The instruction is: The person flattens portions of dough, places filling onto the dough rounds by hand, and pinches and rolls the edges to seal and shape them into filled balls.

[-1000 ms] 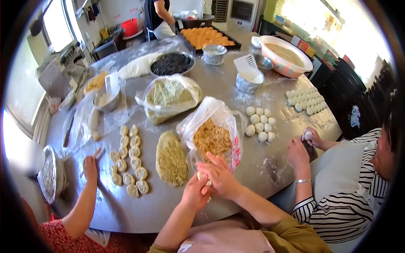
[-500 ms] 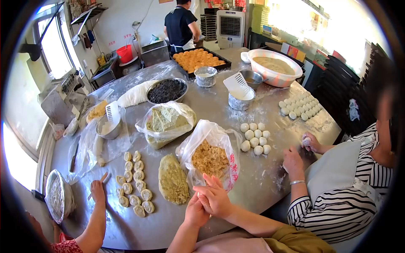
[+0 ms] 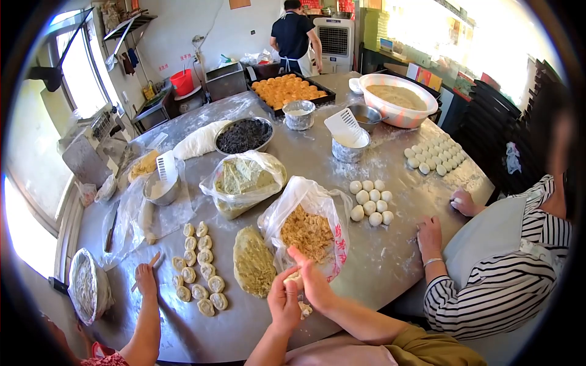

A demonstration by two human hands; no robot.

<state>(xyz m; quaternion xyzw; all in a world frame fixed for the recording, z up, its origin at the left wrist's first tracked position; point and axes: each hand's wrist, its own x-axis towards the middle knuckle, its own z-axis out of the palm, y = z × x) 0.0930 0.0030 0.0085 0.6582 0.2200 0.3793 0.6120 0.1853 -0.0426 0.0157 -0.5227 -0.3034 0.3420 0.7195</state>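
A small pale piece of dough (image 3: 295, 280) sits between my two hands, partly hidden by the fingers. My left hand (image 3: 284, 303) curls around its near side and grips it. My right hand (image 3: 315, 284) has its fingers stretched out, with the palm side against the dough. Just beyond is a clear plastic bag (image 3: 278, 215) of crumbly brown filling (image 3: 307, 234). To the left lies a flat greenish slab of filling (image 3: 254, 263). Small dough scraps (image 3: 305, 310) rest on the table by my left wrist.
Rolled dough pieces (image 3: 207, 271) lie in rows at left, near a co-worker's hand (image 3: 146, 279) on a thin stick. White dough balls (image 3: 369, 208) sit at right, beside another co-worker's hand (image 3: 429, 235). Farther back stand a bowl of dark filling (image 3: 244, 135) and a tray of browned pastries (image 3: 287, 91).
My hands have parted slightly from being clasped together, so the dough between them now shows. The right co-worker's hands have lowered to the table. The person at the back has moved right.
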